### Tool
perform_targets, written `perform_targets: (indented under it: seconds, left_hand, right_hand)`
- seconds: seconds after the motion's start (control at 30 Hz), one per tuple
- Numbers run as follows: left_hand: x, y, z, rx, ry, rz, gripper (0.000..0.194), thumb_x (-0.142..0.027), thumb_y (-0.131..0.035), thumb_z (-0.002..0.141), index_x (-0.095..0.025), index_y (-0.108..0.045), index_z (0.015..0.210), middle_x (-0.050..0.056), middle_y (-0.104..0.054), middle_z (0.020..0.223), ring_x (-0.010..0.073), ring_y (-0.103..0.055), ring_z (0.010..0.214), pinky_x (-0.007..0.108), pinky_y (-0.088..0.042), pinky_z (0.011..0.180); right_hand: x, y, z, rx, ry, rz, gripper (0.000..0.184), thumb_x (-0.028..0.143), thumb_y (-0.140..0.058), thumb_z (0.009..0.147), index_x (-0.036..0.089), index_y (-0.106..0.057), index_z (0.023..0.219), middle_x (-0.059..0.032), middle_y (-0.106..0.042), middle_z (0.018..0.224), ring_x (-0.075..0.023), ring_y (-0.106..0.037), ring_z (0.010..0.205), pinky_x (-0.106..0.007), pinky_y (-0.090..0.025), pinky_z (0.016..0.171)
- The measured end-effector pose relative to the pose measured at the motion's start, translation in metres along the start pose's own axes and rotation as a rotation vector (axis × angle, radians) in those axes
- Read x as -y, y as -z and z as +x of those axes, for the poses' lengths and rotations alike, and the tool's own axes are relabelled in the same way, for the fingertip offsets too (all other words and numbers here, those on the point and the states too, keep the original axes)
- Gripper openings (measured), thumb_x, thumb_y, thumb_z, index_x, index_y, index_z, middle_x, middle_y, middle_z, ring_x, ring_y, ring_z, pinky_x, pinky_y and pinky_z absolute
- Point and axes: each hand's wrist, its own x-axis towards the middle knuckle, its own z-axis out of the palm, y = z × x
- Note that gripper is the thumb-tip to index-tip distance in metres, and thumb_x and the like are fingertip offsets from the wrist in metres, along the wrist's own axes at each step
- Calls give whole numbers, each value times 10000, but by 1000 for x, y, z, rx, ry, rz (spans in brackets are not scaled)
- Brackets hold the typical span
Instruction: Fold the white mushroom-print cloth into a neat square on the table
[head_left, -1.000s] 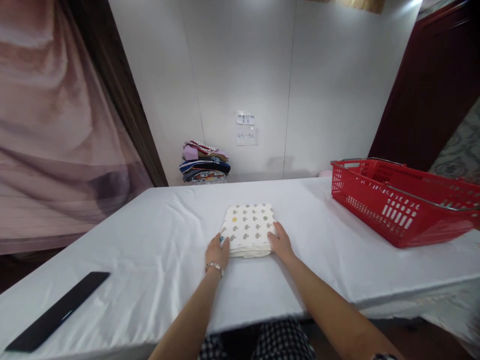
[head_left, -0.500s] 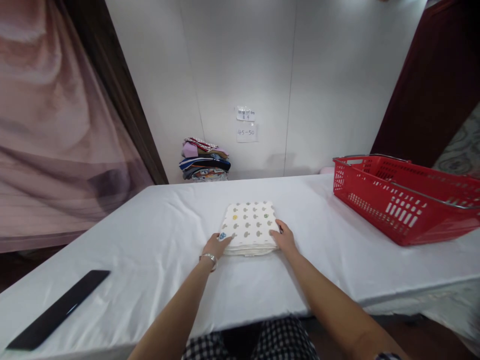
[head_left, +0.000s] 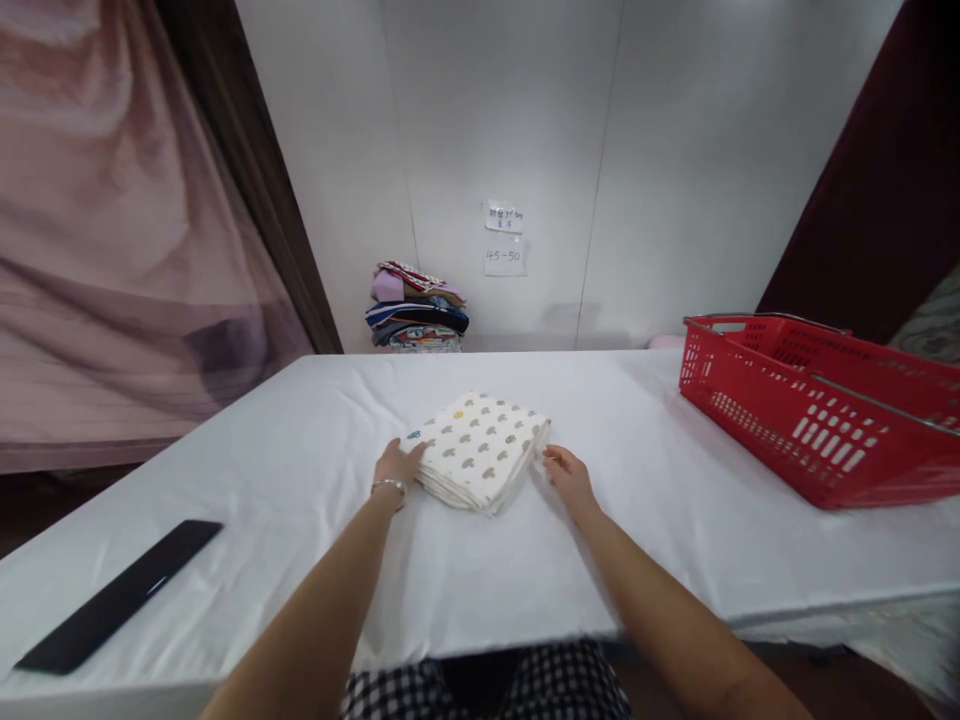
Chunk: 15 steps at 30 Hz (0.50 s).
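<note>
A folded white cloth (head_left: 480,445) with grey-beige printed motifs and a few coloured ones lies turned at an angle on the white-covered table. Its layered edges face me. My left hand (head_left: 397,463) grips its left corner, thumb on top and the other fingers partly hidden at the side; a bracelet circles that wrist. Just off the cloth's right edge, my right hand (head_left: 568,474) holds nothing, its fingers loosely bent and a little apart.
A red plastic basket (head_left: 795,420) with metal handles stands at the right of the table (head_left: 285,560). On the left lies a flat black object (head_left: 124,595). Behind the far edge rises a stack of folded fabrics (head_left: 418,312), by a wall with paper signs (head_left: 505,255).
The folded cloth has rotated on the table, with a corner now pointing toward me. My right hand has let go of its right side; my left hand has shifted left and slightly away from me.
</note>
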Motion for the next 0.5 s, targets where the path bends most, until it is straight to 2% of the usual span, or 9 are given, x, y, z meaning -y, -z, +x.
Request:
perform_targets:
  seconds: [0.13, 0.27, 0.37, 0.5]
  left_hand:
    - [3, -13, -19, -66, 48, -92, 659, -535, -441, 800, -121, -368, 1308, 158, -469, 1312, 268, -448, 1197, 349, -373, 970]
    - [3, -15, -25, -124, 48, -144, 623, -513, -421, 811, -138, -393, 1307, 141, -514, 1270, 263, -478, 1167, 355, -382, 961]
    - [2, -16, -24, -151, 58, -142, 602, -497, -418, 812, -139, -416, 1296, 141, -519, 1265, 269, -481, 1163, 365, -381, 959]
    - [3, -19, -22, -159, 58, -145, 576, -483, -414, 815, -146, -437, 1282, 136, -538, 1244, 264, -498, 1142, 362, -386, 951]
  right_hand:
    - [5, 3, 3, -58, 10, -53, 413, 383, -458, 743, 178, -571, 1083, -84, -588, 1142, -217, -552, 1026, -333, -474, 833]
    - [16, 2, 25, -118, 92, -153, 425, 374, -412, 781, 192, -542, 1142, -57, -471, 1306, -196, -432, 1195, -305, -393, 949]
    - [25, -3, 54, -30, 34, -389, 484, 395, -351, 828, 199, -461, 1257, -42, -410, 1370, -185, -387, 1236, -297, -340, 994]
    - [28, -10, 94, 146, -69, -594, 501, 402, -384, 829, 172, -472, 1265, -73, -468, 1329, -201, -433, 1204, -294, -320, 999]
